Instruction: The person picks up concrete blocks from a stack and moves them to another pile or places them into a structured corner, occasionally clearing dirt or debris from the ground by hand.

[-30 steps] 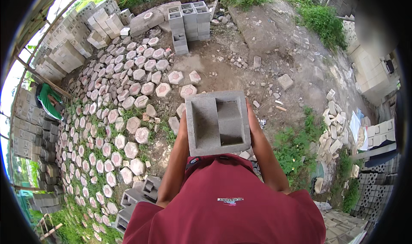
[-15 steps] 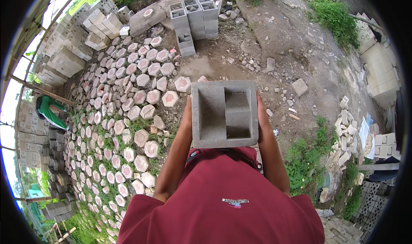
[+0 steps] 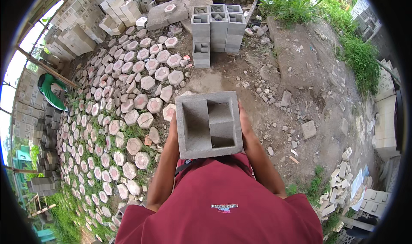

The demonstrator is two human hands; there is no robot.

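Note:
Between my two hands I hold a grey hollow concrete block [image 3: 209,126] out in front of my chest, its openings facing up. One large cavity shows on its left and two smaller ones on its right. My left hand [image 3: 174,124] presses against the left side, and my right hand [image 3: 244,120] grips the right side. Most of the fingers are hidden behind the block. Ahead, slightly right of centre, stands a stack of similar grey blocks [image 3: 219,29], with a lower column at its near left.
Hexagonal pavers [image 3: 148,82] cover the ground on the left, with grass between them. Rubble [image 3: 286,99] lies on the dirt to the right, beside a raised slab [image 3: 300,42]. More blocks [image 3: 75,40] line the far left, where a person in green [image 3: 53,96] bends over.
The block stack and surroundings now appear lower and further right in the picture. The held block sits slightly left and lower, still between both hands. The person in green has shifted posture.

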